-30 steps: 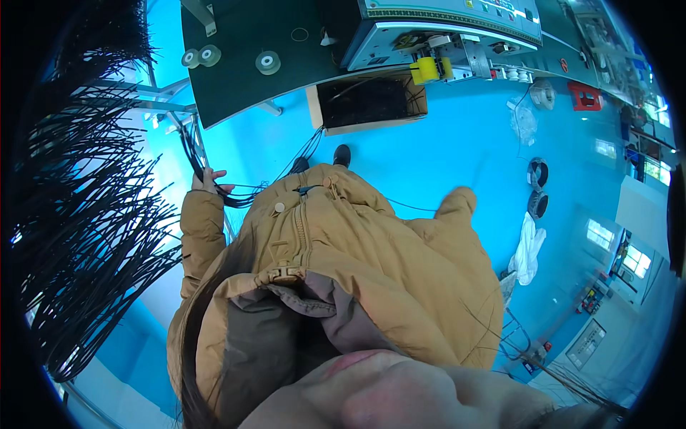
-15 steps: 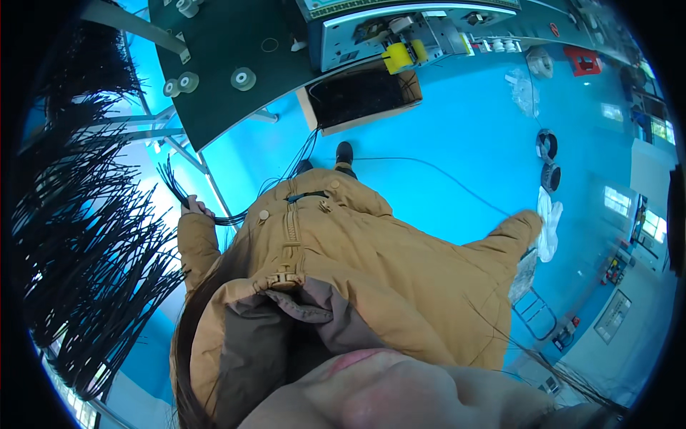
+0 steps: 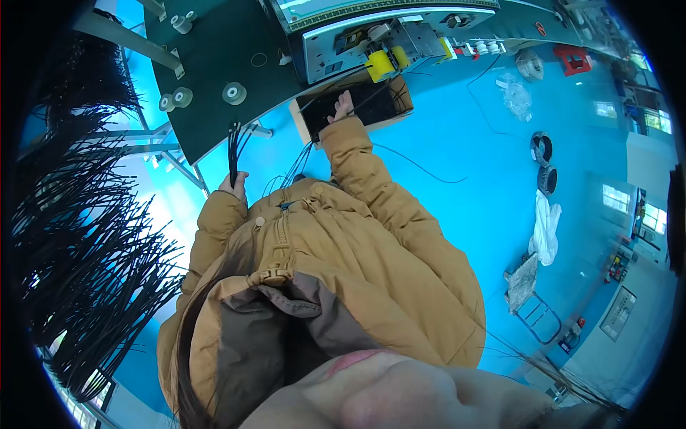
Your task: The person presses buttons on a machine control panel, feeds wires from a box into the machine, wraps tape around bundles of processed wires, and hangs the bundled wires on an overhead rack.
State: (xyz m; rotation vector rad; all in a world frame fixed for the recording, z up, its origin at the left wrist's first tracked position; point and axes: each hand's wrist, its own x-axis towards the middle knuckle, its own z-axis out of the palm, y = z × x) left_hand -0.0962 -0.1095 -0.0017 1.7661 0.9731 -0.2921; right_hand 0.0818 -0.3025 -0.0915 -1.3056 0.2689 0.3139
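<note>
My left hand is closed around a bundle of thin black cables, in front of the dark green table. Their upper ends stick up past my fist, while long lengths hang down and curve by my feet. My right hand reaches over an open cardboard box under the machine. Its fingers look spread, and I make out nothing held in them. Dark cables lie in the box. One loose black cable trails across the blue floor to the right of my sleeve.
A machine with yellow rollers overhangs the box. White spools stand on the green table. A large mass of black cables hangs at the left. Black coils and a white cloth lie at the right.
My right arm has swung from far out at the right in to the box. My left hand has moved slightly right, and its bundle now points upward. The trailing cable has shifted.
</note>
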